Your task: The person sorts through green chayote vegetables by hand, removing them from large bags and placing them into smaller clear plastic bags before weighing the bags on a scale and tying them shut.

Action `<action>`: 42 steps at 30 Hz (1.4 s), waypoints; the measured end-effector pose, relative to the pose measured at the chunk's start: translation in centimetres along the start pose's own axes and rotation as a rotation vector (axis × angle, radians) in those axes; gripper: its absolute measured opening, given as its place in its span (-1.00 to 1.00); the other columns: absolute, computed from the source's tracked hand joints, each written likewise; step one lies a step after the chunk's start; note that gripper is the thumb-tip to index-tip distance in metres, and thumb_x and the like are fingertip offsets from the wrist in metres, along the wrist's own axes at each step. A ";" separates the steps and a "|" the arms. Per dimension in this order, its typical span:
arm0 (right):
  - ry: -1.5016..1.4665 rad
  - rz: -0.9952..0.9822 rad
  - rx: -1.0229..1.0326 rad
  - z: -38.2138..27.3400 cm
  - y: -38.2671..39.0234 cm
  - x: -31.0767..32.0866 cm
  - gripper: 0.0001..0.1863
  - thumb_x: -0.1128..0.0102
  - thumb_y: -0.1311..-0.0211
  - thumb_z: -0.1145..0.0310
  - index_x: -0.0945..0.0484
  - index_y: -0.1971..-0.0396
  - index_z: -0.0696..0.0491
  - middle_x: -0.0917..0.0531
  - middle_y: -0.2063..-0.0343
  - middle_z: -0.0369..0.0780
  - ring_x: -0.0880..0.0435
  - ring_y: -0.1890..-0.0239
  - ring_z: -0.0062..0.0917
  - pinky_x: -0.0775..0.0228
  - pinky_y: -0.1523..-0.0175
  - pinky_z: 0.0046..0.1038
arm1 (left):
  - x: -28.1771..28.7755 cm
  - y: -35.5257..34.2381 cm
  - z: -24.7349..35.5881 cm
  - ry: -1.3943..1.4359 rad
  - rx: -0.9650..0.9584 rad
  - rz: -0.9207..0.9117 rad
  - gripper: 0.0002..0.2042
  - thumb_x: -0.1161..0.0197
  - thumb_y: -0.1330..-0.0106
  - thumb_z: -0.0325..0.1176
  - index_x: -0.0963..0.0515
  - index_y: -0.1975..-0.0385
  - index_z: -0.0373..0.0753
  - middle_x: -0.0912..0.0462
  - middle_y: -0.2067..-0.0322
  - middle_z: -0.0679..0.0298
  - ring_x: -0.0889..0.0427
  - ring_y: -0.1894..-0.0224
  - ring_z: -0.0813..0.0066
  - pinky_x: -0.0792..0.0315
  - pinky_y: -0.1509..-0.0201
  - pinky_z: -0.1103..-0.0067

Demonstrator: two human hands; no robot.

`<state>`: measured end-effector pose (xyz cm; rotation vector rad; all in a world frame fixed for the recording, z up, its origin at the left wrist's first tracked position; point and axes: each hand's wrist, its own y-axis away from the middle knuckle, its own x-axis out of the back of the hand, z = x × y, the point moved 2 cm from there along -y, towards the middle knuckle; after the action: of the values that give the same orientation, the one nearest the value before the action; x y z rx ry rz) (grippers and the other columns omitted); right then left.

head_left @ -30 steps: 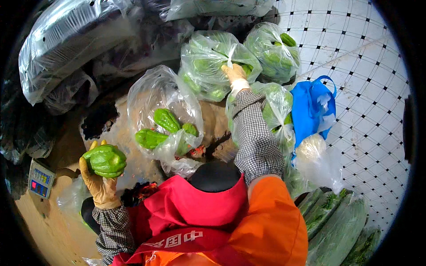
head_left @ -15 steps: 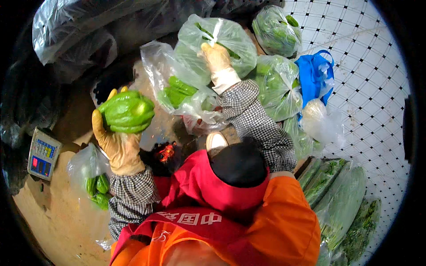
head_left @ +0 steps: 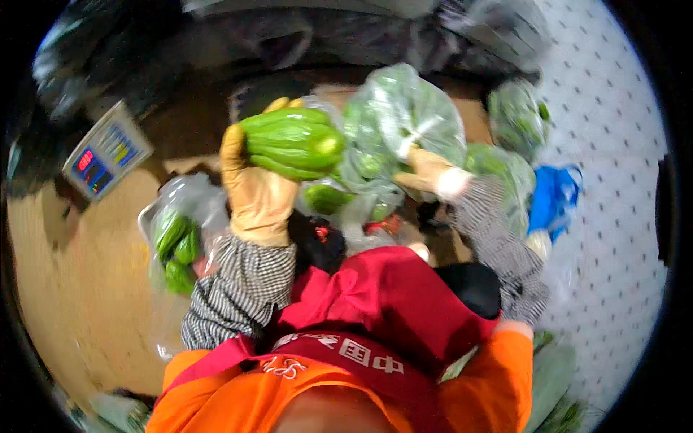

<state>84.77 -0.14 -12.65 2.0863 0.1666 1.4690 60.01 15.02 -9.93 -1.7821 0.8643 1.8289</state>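
My left hand (head_left: 263, 202), in a tan glove, holds up a large, glossy, ribbed green chayote (head_left: 292, 143), with fingers behind it and thumb along its left side. My right hand (head_left: 429, 172), gloved too, is just below the white knot (head_left: 406, 146) of a clear plastic bag (head_left: 426, 108) of green vegetables. Its fingers reach toward the knot and its thumb points left, apart from them; motion blurs whether they touch. Between the hands lies an opened clear bag (head_left: 361, 209) with a green chayote (head_left: 326, 198) by its left side.
A scale (head_left: 108, 151) with a lit display stands at far left. Near it lies a clear bag (head_left: 177, 238) of green chayotes. Filled bags (head_left: 518, 119) and a blue bag (head_left: 554, 202) sit at right on the tiled floor (head_left: 613, 238). Dark plastic-covered bulk (head_left: 346, 40) runs along the back.
My view has swung, so everything sits differently in the picture. The left hand still holds the chayote, nearer the knotted bag. My right hand's pinch on the knot has loosened, with the thumb apart.
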 end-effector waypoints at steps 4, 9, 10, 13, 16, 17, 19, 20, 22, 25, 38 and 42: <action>0.541 -0.081 -0.102 -5.8 0.2 7.2 -0.46 -0.04 -0.08 0.02 -0.40 0.10 0.18 -0.53 0.28 0.02 -0.51 0.20 -0.13 -0.33 0.11 -0.25 | 0.8 0.7 1.7 -0.017 -0.161 -0.056 -0.34 -0.22 -0.04 -0.05 -0.29 -0.05 -0.42 -0.30 -0.10 -0.03 -0.33 -0.11 0.14 -0.18 -0.22 0.24; 0.102 0.161 0.426 -13.3 -4.6 9.5 -0.54 -0.01 -0.18 0.17 -0.35 0.03 0.19 -0.54 0.28 -0.05 -0.54 0.23 -0.24 -0.35 0.14 -0.38 | 0.9 1.2 3.2 0.421 0.027 -0.323 -0.40 -0.15 -0.09 -0.06 -0.28 0.00 -0.43 -0.44 0.20 0.10 -0.43 0.23 0.35 -0.39 0.14 0.41; 0.142 0.073 0.354 -14.6 -5.3 9.7 -0.54 -0.01 -0.18 0.19 -0.34 0.01 0.20 -0.54 0.21 -0.03 -0.54 0.15 -0.32 -0.35 0.10 -0.42 | 1.2 1.3 3.2 0.533 0.075 -0.377 -0.42 -0.09 -0.15 -0.08 -0.26 -0.02 -0.46 -0.44 0.17 0.08 -0.44 0.23 0.34 -0.40 0.14 0.42; 0.025 0.088 0.502 -14.1 -9.2 7.1 -0.53 -0.03 -0.18 0.18 -0.35 0.01 0.21 -0.54 0.16 -0.04 -0.54 0.12 -0.36 -0.33 0.06 -0.46 | 2.0 2.9 3.3 0.559 0.075 -0.233 -0.46 -0.03 -0.23 -0.15 -0.20 -0.05 -0.49 -0.41 0.20 0.10 -0.40 0.24 0.36 -0.38 0.19 0.51; -0.051 -0.031 0.437 -13.8 -10.8 5.1 -0.52 -0.02 -0.16 0.12 -0.39 0.07 0.20 -0.54 0.18 -0.02 -0.51 0.10 -0.27 -0.32 0.02 -0.42 | 2.6 4.0 4.0 0.447 -0.007 -0.149 -0.52 0.06 -0.27 -0.24 -0.12 -0.04 -0.52 -0.31 0.23 0.10 -0.38 0.30 0.38 -0.39 0.27 0.56; -0.065 -0.051 0.431 -13.2 -11.4 4.3 -0.52 0.00 -0.15 0.10 -0.40 0.09 0.20 -0.53 0.16 0.00 -0.50 0.07 -0.21 -0.31 0.01 -0.38 | 3.0 4.3 4.1 0.451 0.004 -0.149 -0.50 0.05 -0.27 -0.22 -0.11 -0.05 -0.52 -0.31 0.23 0.10 -0.39 0.30 0.38 -0.39 0.27 0.55; -0.125 -0.103 0.417 -12.1 -12.5 3.2 -0.53 0.01 -0.17 0.11 -0.40 0.08 0.19 -0.53 0.14 -0.02 -0.51 0.06 -0.26 -0.31 -0.02 -0.42 | 3.6 5.4 4.1 0.464 0.016 -0.153 -0.46 0.03 -0.26 -0.19 -0.09 -0.06 -0.52 -0.30 0.23 0.10 -0.39 0.29 0.37 -0.39 0.28 0.55; -0.157 -0.122 0.410 -11.7 -12.9 2.9 -0.54 0.01 -0.17 0.12 -0.41 0.08 0.19 -0.54 0.14 -0.02 -0.52 0.07 -0.28 -0.31 -0.02 -0.42 | 5.0 6.7 4.9 0.350 0.070 -0.136 -0.46 0.02 -0.23 -0.14 -0.17 -0.02 -0.53 -0.37 0.19 0.04 -0.45 0.33 0.34 -0.41 0.29 0.53; -0.229 -0.114 0.387 -11.1 -13.5 2.5 -0.58 -0.02 -0.17 0.16 -0.43 0.11 0.20 -0.58 0.24 -0.10 -0.56 0.20 -0.42 -0.36 0.07 -0.48 | 8.9 11.2 6.6 0.096 0.184 -0.098 -0.48 0.04 -0.24 -0.12 -0.25 0.04 -0.53 -0.45 0.21 0.00 -0.50 0.36 0.29 -0.45 0.30 0.47; -0.596 -0.191 0.232 -7.9 -14.6 2.6 -0.63 -0.05 -0.18 0.23 -0.43 0.10 0.16 -0.54 0.42 -0.32 -0.43 0.44 -0.75 -0.28 0.29 -0.71 | 14.6 17.5 7.7 -0.107 0.171 0.396 -0.51 0.08 -0.25 -0.07 -0.38 0.16 -0.50 -0.56 0.30 -0.02 -0.58 0.40 0.23 -0.52 0.34 0.41; -0.754 0.075 0.156 -1.6 -9.1 4.1 -0.66 -0.10 -0.16 0.36 -0.44 0.08 0.18 -0.55 0.29 -0.29 -0.46 0.31 -0.70 -0.29 0.15 -0.68 | 14.7 5.1 15.8 -2.454 -0.001 0.684 -0.23 -0.39 0.17 -0.07 -0.25 -0.07 -0.30 -0.46 0.10 -0.06 -0.48 0.09 0.05 -0.39 0.03 0.33; -0.767 -0.272 0.419 -8.4 -7.4 -0.5 -0.69 -0.11 -0.15 0.35 -0.50 0.11 0.13 -0.56 0.22 -0.29 -0.49 0.20 -0.63 -0.31 0.10 -0.60 | 12.2 11.2 16.0 -2.214 0.371 0.479 -0.27 -0.36 0.18 -0.07 -0.31 -0.03 -0.29 -0.50 0.14 0.01 -0.51 0.13 0.14 -0.38 0.03 0.40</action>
<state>78.71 8.97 -14.97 2.6745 0.4565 0.4313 39.88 16.91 -20.99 1.0679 0.4015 2.1779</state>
